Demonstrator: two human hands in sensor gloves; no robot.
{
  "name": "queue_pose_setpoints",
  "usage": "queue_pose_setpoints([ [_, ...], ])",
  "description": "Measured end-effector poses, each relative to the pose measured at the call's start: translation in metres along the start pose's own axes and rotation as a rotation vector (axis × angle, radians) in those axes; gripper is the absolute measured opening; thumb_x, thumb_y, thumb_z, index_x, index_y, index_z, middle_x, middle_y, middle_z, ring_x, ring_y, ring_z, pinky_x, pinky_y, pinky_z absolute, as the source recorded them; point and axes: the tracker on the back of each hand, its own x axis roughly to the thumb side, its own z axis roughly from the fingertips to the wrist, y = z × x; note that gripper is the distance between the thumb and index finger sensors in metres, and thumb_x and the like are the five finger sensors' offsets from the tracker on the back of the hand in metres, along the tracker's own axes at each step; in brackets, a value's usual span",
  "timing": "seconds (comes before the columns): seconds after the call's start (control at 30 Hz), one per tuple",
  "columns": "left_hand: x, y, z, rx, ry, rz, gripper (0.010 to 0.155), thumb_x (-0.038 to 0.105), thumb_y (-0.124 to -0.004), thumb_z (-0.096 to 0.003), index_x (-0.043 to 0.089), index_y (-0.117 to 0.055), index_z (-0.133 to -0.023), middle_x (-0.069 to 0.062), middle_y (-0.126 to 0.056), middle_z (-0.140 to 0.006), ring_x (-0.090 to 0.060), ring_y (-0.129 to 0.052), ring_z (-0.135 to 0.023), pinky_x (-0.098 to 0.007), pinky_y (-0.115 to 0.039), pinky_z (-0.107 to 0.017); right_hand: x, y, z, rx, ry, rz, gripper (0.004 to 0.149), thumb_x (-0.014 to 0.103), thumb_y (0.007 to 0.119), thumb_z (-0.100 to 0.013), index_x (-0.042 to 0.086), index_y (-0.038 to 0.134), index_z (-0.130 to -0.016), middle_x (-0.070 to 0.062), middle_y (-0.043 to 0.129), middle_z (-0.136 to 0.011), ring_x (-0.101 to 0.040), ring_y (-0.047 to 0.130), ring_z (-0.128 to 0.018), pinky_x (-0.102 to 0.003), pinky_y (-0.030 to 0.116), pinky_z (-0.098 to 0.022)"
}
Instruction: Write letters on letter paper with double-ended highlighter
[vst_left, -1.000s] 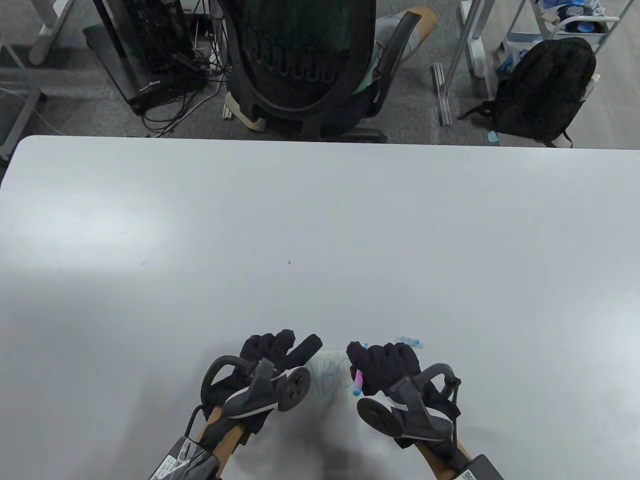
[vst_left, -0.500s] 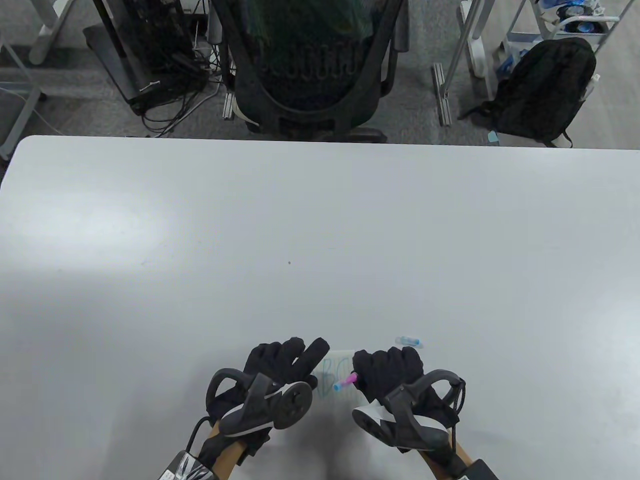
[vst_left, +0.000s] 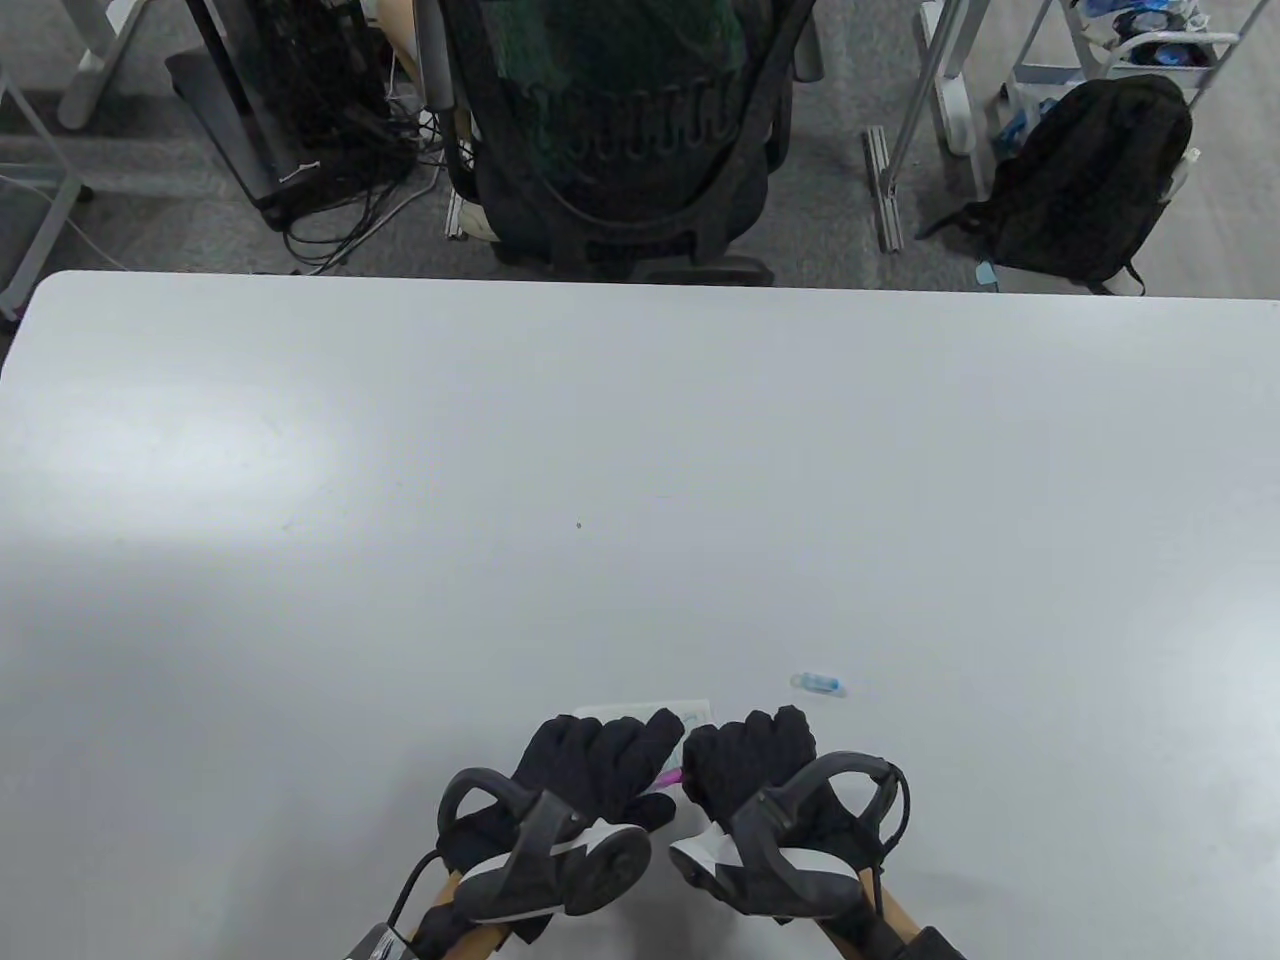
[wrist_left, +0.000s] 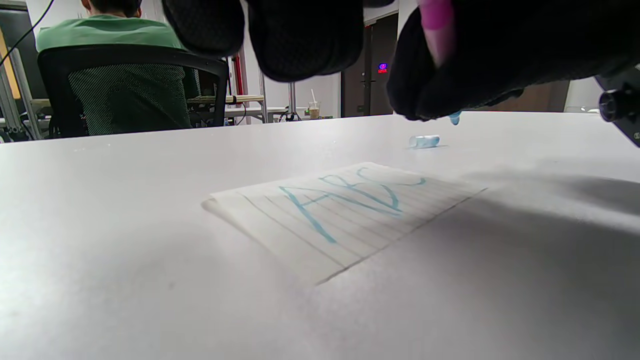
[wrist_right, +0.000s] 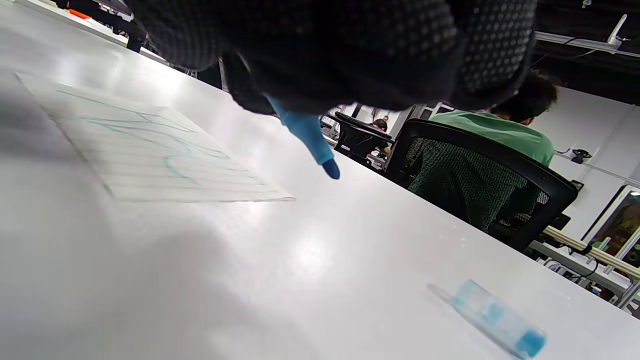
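Observation:
My right hand (vst_left: 752, 758) grips the double-ended highlighter, held just above the table. Its pink end (vst_left: 668, 777) points toward my left hand (vst_left: 600, 762); its uncapped blue tip (wrist_right: 311, 136) points down and away. In the left wrist view the pink end (wrist_left: 436, 22) sticks out of the right glove (wrist_left: 505, 55). My left fingers (wrist_left: 305, 40) hang loose beside it and hold nothing. The lined letter paper (wrist_left: 345, 212) lies flat with "ABC" in blue. From above, only its far edge (vst_left: 650, 710) shows past the hands.
The clear blue cap (vst_left: 818, 683) lies on the white table (vst_left: 640, 480) to the right of the paper, also seen as the cap (wrist_right: 495, 320) near my right hand. A person in green sits in an office chair (vst_left: 620, 130) beyond the far edge.
Both hands have drawn together and back toward the near edge, now covering the paper. The left hand has come off the paper. The highlighter has swung so its pink end faces the left hand.

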Motion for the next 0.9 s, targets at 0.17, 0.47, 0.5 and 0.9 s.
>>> queue_pose_setpoints([
  [0.17, 0.005, 0.001, 0.001, 0.019, -0.010, -0.045, 0.054, 0.049, -0.047, -0.0595, 0.027, -0.051, -0.109, 0.005, -0.077, -0.100, -0.012, -0.086, -0.079, -0.046, -0.071, -0.076, 0.001, 0.000, -0.001, 0.000, 0.006, -0.008, 0.045, 0.044, 0.064, -0.053, 0.016, 0.083, -0.083, -0.008, 0.092, -0.041, -0.025, 0.092, -0.033, -0.055, 0.080, -0.047],
  [0.47, 0.005, 0.011, 0.000, 0.086, 0.006, -0.047, 0.050, 0.044, -0.055, -0.0614, 0.021, -0.060, -0.106, 0.005, -0.086, -0.089, -0.009, -0.093, -0.068, -0.043, -0.078, -0.072, -0.005, 0.000, -0.003, -0.022, 0.046, -0.103, 0.051, 0.045, 0.066, -0.053, 0.013, 0.078, -0.091, -0.008, 0.095, -0.052, -0.026, 0.096, -0.042, -0.056, 0.079, -0.050],
  [0.5, 0.004, 0.012, 0.000, 0.093, 0.012, -0.042, 0.050, 0.043, -0.055, -0.0615, 0.022, -0.060, -0.106, 0.005, -0.086, -0.088, -0.009, -0.093, -0.068, -0.042, -0.078, -0.071, -0.008, -0.002, -0.003, -0.022, 0.053, -0.124, 0.053, 0.045, 0.066, -0.053, 0.013, 0.077, -0.094, -0.009, 0.095, -0.055, -0.026, 0.096, -0.045, -0.056, 0.079, -0.051],
  [0.9, -0.043, 0.028, 0.007, 0.151, 0.139, 0.161, 0.049, 0.040, -0.054, -0.0621, 0.020, -0.060, -0.107, 0.004, -0.087, -0.087, -0.008, -0.093, -0.066, -0.043, -0.079, -0.071, -0.076, 0.006, 0.006, -0.025, 0.275, -0.225, 0.056, 0.039, 0.061, -0.057, 0.012, 0.063, -0.106, -0.026, 0.081, -0.091, -0.044, 0.085, -0.077, -0.066, 0.066, -0.062],
])
